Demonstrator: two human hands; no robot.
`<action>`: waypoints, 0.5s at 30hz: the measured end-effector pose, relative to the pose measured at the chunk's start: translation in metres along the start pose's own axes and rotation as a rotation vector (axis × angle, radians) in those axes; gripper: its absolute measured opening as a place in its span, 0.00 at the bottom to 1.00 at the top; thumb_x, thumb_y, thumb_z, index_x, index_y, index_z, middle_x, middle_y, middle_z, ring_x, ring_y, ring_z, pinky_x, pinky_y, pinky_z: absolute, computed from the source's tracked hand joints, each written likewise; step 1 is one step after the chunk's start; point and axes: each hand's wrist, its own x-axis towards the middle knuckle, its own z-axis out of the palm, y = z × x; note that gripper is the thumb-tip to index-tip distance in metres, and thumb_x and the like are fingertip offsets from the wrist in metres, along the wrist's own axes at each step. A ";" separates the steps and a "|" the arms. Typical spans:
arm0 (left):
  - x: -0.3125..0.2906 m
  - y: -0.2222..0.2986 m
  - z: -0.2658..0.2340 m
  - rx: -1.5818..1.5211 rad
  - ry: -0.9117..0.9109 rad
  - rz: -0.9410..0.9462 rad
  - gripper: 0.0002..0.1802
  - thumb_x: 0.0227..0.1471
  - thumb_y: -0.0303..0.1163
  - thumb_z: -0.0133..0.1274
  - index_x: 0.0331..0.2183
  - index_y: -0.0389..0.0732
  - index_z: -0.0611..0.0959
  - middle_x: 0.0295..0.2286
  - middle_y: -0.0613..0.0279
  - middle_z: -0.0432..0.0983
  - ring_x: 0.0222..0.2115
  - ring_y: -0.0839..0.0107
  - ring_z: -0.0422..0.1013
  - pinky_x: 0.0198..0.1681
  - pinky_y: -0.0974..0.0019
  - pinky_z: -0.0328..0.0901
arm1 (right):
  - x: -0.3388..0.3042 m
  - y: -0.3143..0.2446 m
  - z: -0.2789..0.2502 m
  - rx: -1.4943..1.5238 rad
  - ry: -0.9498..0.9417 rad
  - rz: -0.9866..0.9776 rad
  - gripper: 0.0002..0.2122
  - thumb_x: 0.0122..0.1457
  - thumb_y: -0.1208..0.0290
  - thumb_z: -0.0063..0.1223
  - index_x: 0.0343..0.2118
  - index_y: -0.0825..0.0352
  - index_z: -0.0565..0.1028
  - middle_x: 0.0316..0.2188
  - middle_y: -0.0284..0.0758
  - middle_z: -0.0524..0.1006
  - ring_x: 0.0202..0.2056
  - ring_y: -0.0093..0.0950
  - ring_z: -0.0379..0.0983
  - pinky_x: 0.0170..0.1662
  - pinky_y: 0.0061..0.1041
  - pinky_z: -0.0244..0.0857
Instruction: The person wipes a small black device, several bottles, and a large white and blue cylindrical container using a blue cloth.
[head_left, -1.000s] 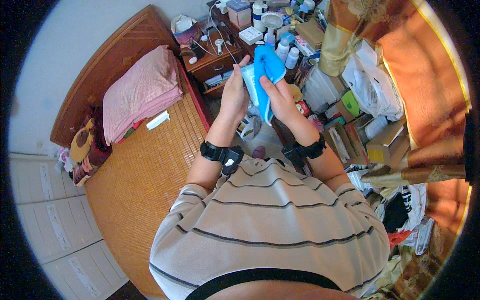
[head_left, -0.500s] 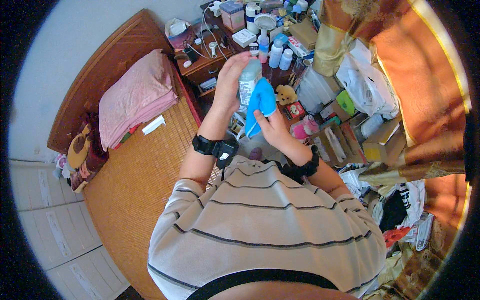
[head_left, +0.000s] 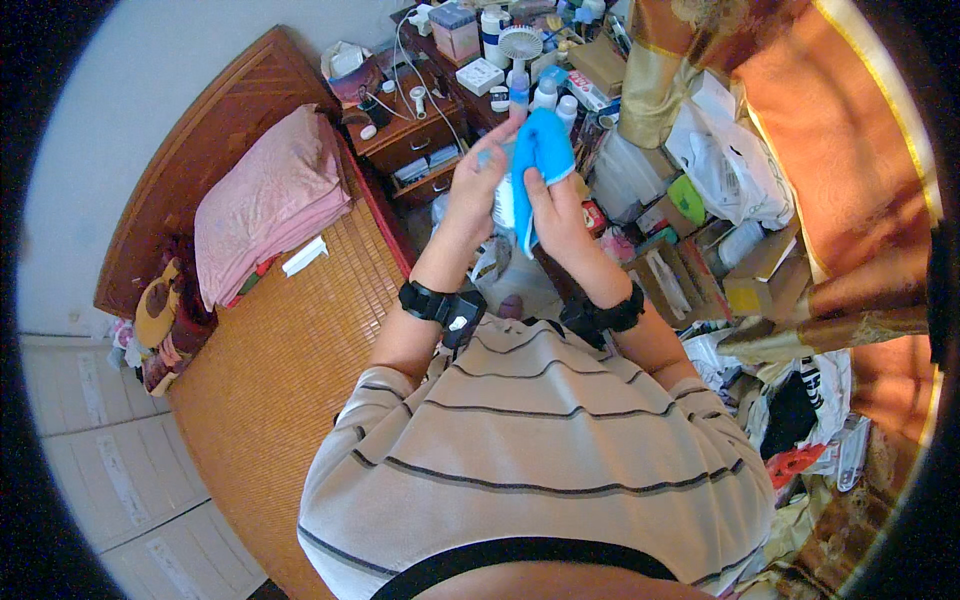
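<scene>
My left hand (head_left: 472,195) is closed around a pale, see-through bottle (head_left: 504,206) with a white label, its index finger stretched up along the side. Most of the bottle is hidden behind a bright blue cloth (head_left: 541,146). The cloth is in the grip of my right hand (head_left: 557,213), thumb on the near face, and presses against the bottle's right side and top. Both hands are held up in front of me, close together, with a black band on each wrist.
Ahead is a crowded dresser with a small white fan (head_left: 520,43), white bottles (head_left: 545,93) and a white box (head_left: 480,77). To the left lie a bed mat (head_left: 290,370) and a pink pillow (head_left: 265,200). Cardboard boxes and plastic bags (head_left: 735,170) crowd the right, beside orange curtains (head_left: 830,120).
The cloth has moved up and now covers most of the bottle, including its top. Both hands have shifted slightly right, and the bottle is turned so less of its label shows.
</scene>
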 end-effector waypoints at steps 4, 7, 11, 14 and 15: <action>0.008 0.018 -0.006 -0.010 0.182 0.141 0.25 0.51 0.42 0.42 0.45 0.33 0.65 0.41 0.53 0.68 0.38 0.68 0.68 0.41 0.68 0.63 | -0.033 0.013 0.012 0.054 -0.069 0.106 0.22 0.56 0.71 0.40 0.52 0.72 0.53 0.52 0.45 0.55 0.53 0.37 0.51 0.55 0.29 0.42; 0.006 0.020 -0.009 0.001 0.278 0.169 0.22 0.51 0.41 0.42 0.43 0.34 0.66 0.39 0.53 0.69 0.35 0.68 0.69 0.39 0.68 0.64 | -0.040 0.016 0.013 -0.001 -0.080 0.025 0.22 0.55 0.70 0.41 0.52 0.71 0.53 0.52 0.45 0.54 0.53 0.37 0.50 0.55 0.29 0.42; 0.004 0.009 -0.011 -0.014 0.367 0.011 0.21 0.52 0.44 0.40 0.40 0.35 0.70 0.34 0.57 0.72 0.31 0.71 0.69 0.35 0.70 0.64 | -0.025 0.008 0.005 0.023 -0.089 0.013 0.23 0.54 0.70 0.42 0.51 0.70 0.54 0.52 0.44 0.54 0.53 0.37 0.50 0.55 0.29 0.41; -0.004 0.008 0.005 -0.046 0.351 -0.146 0.25 0.52 0.51 0.36 0.39 0.39 0.73 0.32 0.61 0.72 0.31 0.71 0.69 0.36 0.68 0.64 | -0.003 0.007 -0.002 0.059 -0.092 -0.004 0.22 0.54 0.69 0.43 0.51 0.70 0.55 0.53 0.44 0.54 0.54 0.37 0.49 0.55 0.29 0.40; -0.003 0.005 0.007 -0.089 0.352 -0.183 0.26 0.52 0.52 0.35 0.38 0.39 0.73 0.31 0.61 0.72 0.31 0.71 0.69 0.36 0.67 0.63 | 0.006 0.004 -0.008 0.026 -0.119 -0.007 0.22 0.54 0.69 0.43 0.51 0.70 0.55 0.53 0.43 0.53 0.55 0.37 0.47 0.56 0.29 0.39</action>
